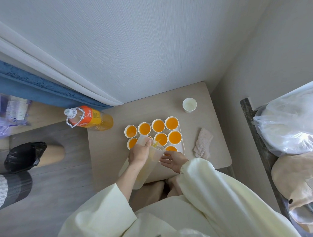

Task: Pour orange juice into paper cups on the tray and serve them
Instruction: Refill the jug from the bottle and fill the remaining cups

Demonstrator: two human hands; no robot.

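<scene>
1. Bearing the whole job, the table (196, 120) stood against the wall, with the tray (182, 144) on its middle.
2. The juice bottle (92, 118) stood capped at the table's far left corner, well apart from the tray.
3. The translucent pitcher (154, 154) was tilted spout-down over the tray's near side, and a thin stream ran from its lip toward a middle-row cup. Pouring was judged the step in hand, close to done.
4. The left hand (139, 153) gripped the pitcher near its rim, fingers curled round it. The right hand (171, 161) lay spread, palm up, fingertips touching the pitcher's side.
5. A cloth (202, 143) lay just right of the tray.
6. Every paper cup (172, 123) visible on the tray held juice; any cup behind the pitcher could not be assessed. One empty cup (189, 104) stood off the tray, at the far side.
7. Next move, as judged: right the pitcher before the cup brims, set it clear, then lift the tray level with both hands.
</scene>
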